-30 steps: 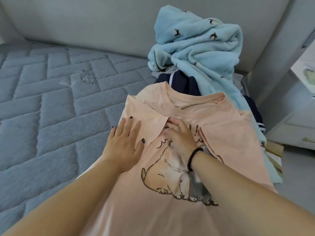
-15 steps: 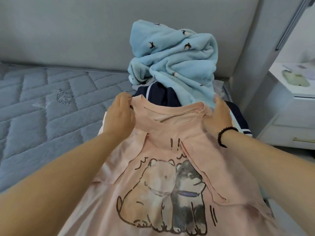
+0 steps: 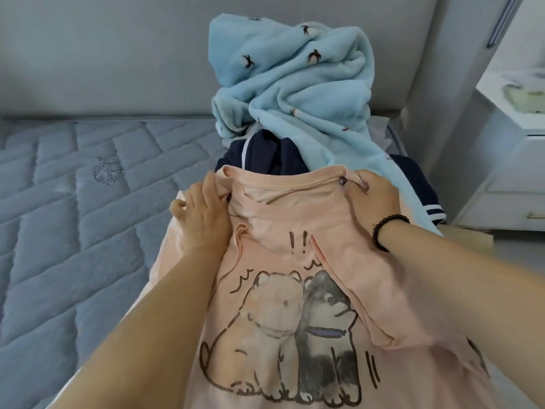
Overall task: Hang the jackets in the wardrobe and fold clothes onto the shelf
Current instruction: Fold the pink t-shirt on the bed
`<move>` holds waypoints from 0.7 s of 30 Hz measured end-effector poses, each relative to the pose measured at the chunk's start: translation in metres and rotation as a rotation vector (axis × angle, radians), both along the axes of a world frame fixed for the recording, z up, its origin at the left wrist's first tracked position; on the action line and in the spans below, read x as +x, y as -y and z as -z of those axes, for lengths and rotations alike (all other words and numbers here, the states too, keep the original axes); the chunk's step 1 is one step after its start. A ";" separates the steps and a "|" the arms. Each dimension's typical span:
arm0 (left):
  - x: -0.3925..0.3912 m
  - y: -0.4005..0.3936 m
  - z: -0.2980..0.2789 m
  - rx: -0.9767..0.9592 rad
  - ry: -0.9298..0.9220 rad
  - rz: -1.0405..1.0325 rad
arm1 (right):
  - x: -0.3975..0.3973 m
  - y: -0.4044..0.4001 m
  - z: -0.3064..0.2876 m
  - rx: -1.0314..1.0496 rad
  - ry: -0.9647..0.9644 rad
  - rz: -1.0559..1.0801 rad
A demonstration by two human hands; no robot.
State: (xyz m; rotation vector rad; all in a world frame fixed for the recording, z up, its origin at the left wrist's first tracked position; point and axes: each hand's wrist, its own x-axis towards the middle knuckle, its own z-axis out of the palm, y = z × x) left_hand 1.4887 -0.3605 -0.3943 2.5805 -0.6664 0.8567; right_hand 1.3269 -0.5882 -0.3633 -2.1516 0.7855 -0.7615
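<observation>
Quilted grey-blue mattress [image 3: 73, 231] serves as work surface; pale padded headboard [image 3: 103, 54] behind, white bedside cabinet [image 3: 507, 178] at far right.

Peach cotton T-shirt with a two-dog cartoon print [image 3: 295, 305] lies print-up on the mattress edge, both sleeves turned inward over the chest. Left hand [image 3: 203, 214] pinches the shoulder fabric beside the collar; right hand [image 3: 374, 196], wrist bearing a black bead bracelet [image 3: 389, 231], grips the opposite shoulder, fingers curled into the cloth.

Beyond the collar: crumpled light-blue fleece garment with small bird motifs [image 3: 295, 84] heaped on a navy garment with white stripes [image 3: 265, 154]; both unfolded.

Progress, judged: early. Shirt's fold is partway, lengthwise fold remaining. Pile untouched. No wardrobe, hanger or shelf in view, so nothing can be confirmed as stored.
</observation>
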 end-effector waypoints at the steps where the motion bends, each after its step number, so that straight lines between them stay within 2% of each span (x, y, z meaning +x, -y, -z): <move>1: -0.006 -0.002 -0.005 0.031 -0.103 -0.006 | -0.006 -0.002 -0.009 -0.023 -0.020 -0.025; 3: -0.026 -0.009 -0.017 0.128 -0.223 -0.023 | -0.020 -0.009 -0.025 -0.112 -0.076 -0.085; 6: -0.049 -0.036 -0.036 0.226 -0.244 0.042 | -0.054 -0.032 -0.049 -0.227 -0.159 -0.209; 10: -0.073 -0.087 -0.055 0.404 0.013 0.267 | -0.115 -0.069 -0.064 -0.389 -0.347 -0.302; 13: -0.094 -0.128 -0.066 0.502 0.047 0.368 | -0.163 -0.103 -0.070 -0.383 -0.488 -0.331; 14: -0.104 -0.140 -0.068 0.524 0.047 0.396 | -0.178 -0.113 -0.070 -0.376 -0.510 -0.333; 17: -0.131 -0.178 -0.064 0.570 0.066 0.459 | -0.216 -0.134 -0.060 -0.396 -0.419 -0.320; 21: -0.161 -0.224 -0.050 0.617 0.128 0.537 | -0.257 -0.174 -0.068 -0.400 -0.502 -0.327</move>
